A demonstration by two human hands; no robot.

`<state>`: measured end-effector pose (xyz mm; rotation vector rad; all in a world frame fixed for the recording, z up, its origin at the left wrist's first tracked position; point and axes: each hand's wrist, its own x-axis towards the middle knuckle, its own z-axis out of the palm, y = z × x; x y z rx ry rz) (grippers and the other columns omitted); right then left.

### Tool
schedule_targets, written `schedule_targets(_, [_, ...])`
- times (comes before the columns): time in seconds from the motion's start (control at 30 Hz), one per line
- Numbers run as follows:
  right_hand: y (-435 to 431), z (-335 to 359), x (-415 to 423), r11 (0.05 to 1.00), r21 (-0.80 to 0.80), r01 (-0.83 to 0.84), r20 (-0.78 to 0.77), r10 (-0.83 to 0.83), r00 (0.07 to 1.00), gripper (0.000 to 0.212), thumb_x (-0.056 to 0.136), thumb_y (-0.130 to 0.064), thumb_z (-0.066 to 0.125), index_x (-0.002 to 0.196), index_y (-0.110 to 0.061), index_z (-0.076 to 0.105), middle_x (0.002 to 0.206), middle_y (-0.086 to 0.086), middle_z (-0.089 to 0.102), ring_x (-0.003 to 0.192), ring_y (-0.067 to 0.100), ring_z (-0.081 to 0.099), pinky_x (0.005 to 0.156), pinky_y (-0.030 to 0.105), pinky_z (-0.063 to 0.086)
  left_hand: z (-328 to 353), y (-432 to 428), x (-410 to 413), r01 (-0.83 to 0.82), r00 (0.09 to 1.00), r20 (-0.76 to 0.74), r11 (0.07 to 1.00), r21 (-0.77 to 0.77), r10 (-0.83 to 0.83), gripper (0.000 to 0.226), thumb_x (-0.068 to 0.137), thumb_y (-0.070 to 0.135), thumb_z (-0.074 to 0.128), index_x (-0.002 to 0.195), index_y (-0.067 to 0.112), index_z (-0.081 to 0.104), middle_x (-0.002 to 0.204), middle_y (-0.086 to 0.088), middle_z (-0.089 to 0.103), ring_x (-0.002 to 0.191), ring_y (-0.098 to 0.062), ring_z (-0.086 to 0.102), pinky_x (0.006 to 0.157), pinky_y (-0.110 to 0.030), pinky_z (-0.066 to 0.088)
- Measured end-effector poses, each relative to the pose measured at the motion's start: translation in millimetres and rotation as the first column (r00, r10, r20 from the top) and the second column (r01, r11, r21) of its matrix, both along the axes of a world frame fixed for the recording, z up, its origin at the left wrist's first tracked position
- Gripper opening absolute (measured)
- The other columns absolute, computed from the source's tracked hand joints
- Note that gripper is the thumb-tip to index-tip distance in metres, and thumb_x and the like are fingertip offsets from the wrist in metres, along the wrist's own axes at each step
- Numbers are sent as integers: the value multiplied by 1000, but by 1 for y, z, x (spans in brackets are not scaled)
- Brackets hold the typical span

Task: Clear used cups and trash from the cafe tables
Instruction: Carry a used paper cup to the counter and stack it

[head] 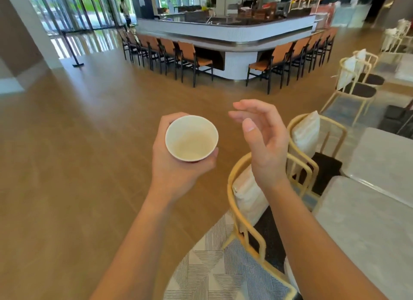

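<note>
left hand (178, 165) grips upright cup (191, 138)

Foreground: cup (191, 141) in the left hand (176, 165), right hand (264, 147) beside it.
Right: chairs (232, 179) beside tables (368, 221).
Ahead: bar counter (223, 32), seats (190, 53) lined along it.

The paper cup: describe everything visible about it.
The paper cup is small, white inside, with a thin rolled rim; a dark red sliver of outer wall shows at its lower edge. It looks empty but for a faint beige stain. The left hand grips its wall, holding it roughly upright, mouth toward the camera, over the wooden floor. The right hand does not touch it.
</note>
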<state>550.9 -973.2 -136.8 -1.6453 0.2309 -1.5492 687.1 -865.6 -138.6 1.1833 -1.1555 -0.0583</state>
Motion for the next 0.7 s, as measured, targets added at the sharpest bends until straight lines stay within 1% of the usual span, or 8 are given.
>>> schedule_targets(0.2, [-65,-13,106,1000,15,-12,-21,12,1000,39,96,-27,58,124,1,59,119,16,68,106,28,72,93,31,55,-19,-70,107,-10,999,-42,1000,-14,9,69,61,6,90,117,18,53,113,9,60,100,2,63,81,-13,50])
schedule_targets(0.3, [-99,-14,169,1000,-10,6,-15,-7,1000,38,96,-26,59,124,-1,58,119,15,68,105,29,72,93,31,55,-24,-108,172,9,999,-43,999,-39,-11,69,62,5,89,119,14,52,113,10,60,101,3,63,81,-12,49])
schedule_targets(0.4, [-131,-5,234,1000,-22,19,-28,-20,999,46,97,-35,64,125,1,58,120,16,68,105,29,72,93,30,55,-20,-146,236,46,999,-23,998,-44,-47,68,63,4,89,119,9,51,113,12,59,102,4,62,82,-12,50])
schedule_targets(0.47, [-151,5,270,999,-38,36,-10,-36,999,54,97,-43,65,126,3,58,120,16,67,106,28,72,93,30,55,-12,-169,275,58,998,-26,997,-44,-59,69,63,4,89,120,9,51,114,10,59,103,2,62,82,-12,50])
schedule_targets(0.5, [-163,10,286,998,-48,50,1,-50,999,55,97,-43,65,126,4,57,120,16,67,106,27,72,93,30,55,-9,-182,293,66,998,-21,997,-45,-67,69,63,5,89,120,9,51,114,9,59,103,2,62,82,-13,50])
schedule_targets(0.57, [-188,15,310,996,-48,70,-3,-71,997,51,97,-38,66,127,2,57,121,17,67,106,27,72,94,31,55,-7,-209,325,89,996,-16,995,-45,-90,68,63,7,90,120,10,52,114,7,59,103,-1,63,82,-14,50])
schedule_targets(0.63, [-214,15,329,994,-39,98,-14,-98,995,43,96,-29,63,126,1,57,121,18,67,106,26,71,94,31,55,-7,-238,351,101,995,-17,994,-51,-102,68,64,8,90,120,9,52,114,5,60,103,-3,63,82,-15,50])
schedule_targets(0.7, [-241,10,345,993,-25,116,-18,-117,993,41,95,-25,61,126,2,58,121,19,67,106,26,71,94,30,55,-11,-267,369,124,992,-16,992,-33,-125,68,64,7,90,120,7,52,114,5,59,103,-1,62,82,-14,50])
